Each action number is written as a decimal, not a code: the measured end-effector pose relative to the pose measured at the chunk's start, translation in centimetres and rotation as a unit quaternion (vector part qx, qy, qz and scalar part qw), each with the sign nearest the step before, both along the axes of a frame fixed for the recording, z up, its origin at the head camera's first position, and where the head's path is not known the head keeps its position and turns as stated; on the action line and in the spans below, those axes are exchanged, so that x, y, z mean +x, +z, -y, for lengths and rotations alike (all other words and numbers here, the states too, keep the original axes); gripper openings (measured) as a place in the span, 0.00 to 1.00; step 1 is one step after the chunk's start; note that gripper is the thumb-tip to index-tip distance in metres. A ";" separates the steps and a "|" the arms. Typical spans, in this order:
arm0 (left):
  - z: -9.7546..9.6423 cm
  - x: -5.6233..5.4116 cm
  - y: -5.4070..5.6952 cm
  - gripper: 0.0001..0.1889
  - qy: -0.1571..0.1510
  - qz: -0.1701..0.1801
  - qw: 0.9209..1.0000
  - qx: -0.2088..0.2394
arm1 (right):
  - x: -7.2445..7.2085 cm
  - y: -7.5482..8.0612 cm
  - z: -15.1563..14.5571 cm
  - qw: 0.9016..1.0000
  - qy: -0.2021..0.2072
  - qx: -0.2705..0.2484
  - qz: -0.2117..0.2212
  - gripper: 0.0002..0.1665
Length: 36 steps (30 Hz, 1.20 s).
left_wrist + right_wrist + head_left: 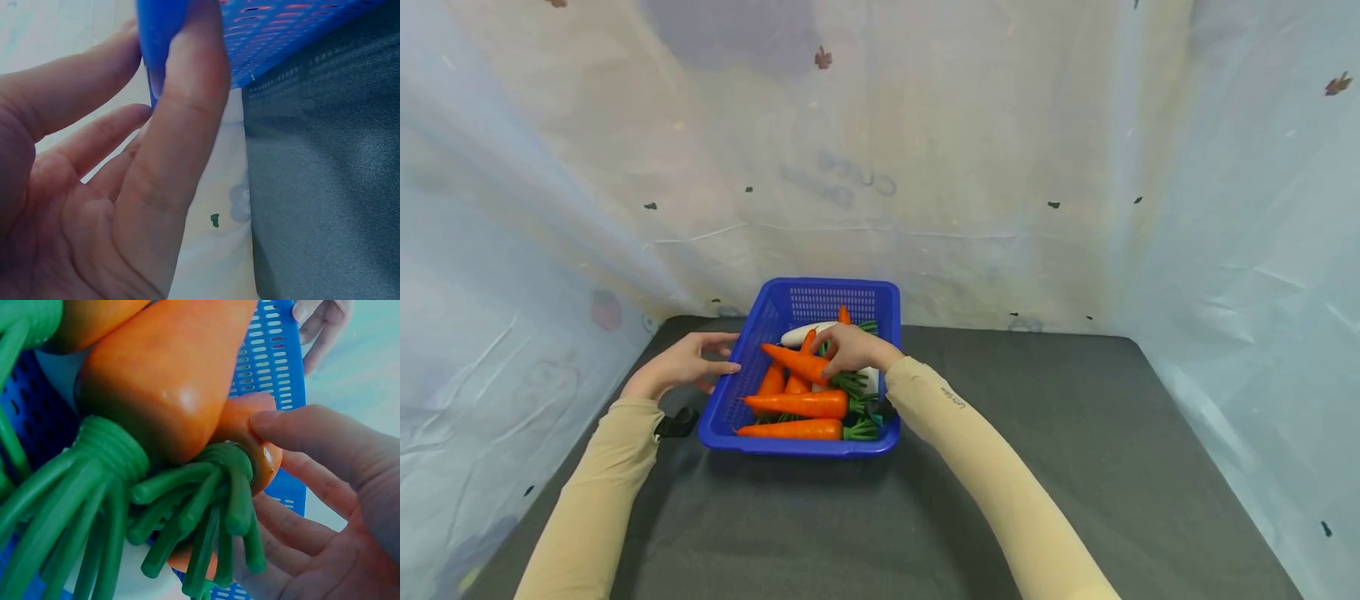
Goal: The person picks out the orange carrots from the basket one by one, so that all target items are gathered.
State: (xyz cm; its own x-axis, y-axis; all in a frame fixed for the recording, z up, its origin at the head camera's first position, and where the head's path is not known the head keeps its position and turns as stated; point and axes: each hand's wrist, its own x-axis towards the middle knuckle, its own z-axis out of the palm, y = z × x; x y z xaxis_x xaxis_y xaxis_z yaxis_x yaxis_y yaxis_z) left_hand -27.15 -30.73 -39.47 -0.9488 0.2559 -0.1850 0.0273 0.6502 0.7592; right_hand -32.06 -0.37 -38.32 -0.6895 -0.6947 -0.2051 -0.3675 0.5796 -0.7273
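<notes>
A blue plastic basket [800, 448] holds several orange carrots with green stem tops and a white radish-like vegetable [797, 336]. At its left side, my left hand [681, 364] pinches the rim between thumb and fingers; the blue edge [159, 37] shows between them in the left wrist view. Inside the basket, my right hand [853, 348] holds a carrot [793, 362] by its thick end, its tip pointing left. The right wrist view shows the thumb on that carrot [240, 422]. Two more carrots [805, 404] [797, 429] lie nearer the front, stems to the right.
The basket stands toward the back of a dark grey cloth-covered table [1022, 467]. Pale plastic sheeting [970, 167] hangs behind the table and along both sides. A black strap [677, 422] is on the left wrist.
</notes>
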 end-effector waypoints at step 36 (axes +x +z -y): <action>-0.8 -0.2 0.7 0.38 -0.009 0.017 1.000 0.006 | -0.2 1.4 -4.0 0.998 -0.039 -0.051 0.013 0.30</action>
